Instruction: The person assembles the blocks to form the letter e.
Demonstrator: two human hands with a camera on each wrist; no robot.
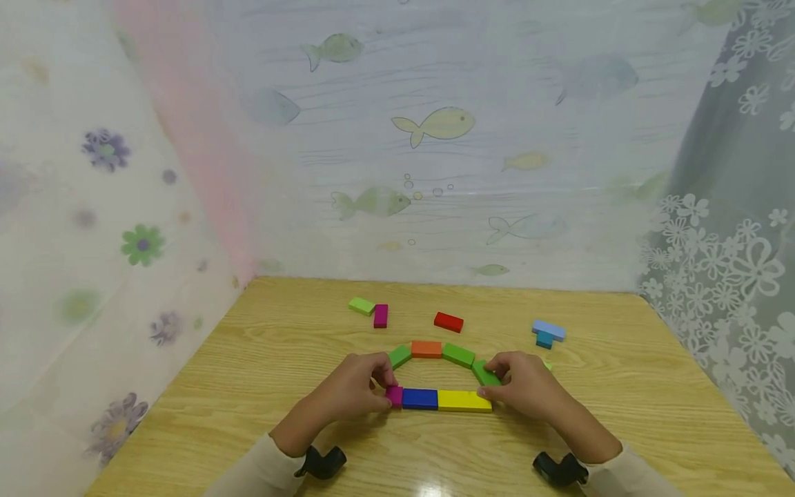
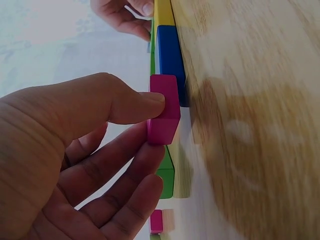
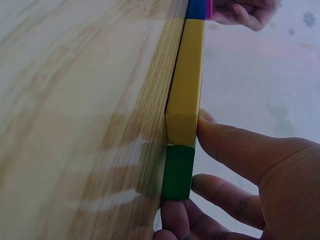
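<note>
The near magenta block [image 1: 394,397] is at the left end of a row, just beside the blue block [image 1: 419,399]; the yellow block [image 1: 459,401] adjoins blue on the right. The left hand [image 1: 357,388] pinches the near magenta block, fingers curled. The right hand [image 1: 526,386] curls partway round the right-hand green block [image 1: 485,375], thumb at yellow's right end. Beyond the row, an orange block [image 1: 426,349] lies between two other green blocks [image 1: 458,355]. On the counter's [image 1: 267,352] far side lies a red block [image 1: 448,322].
</note>
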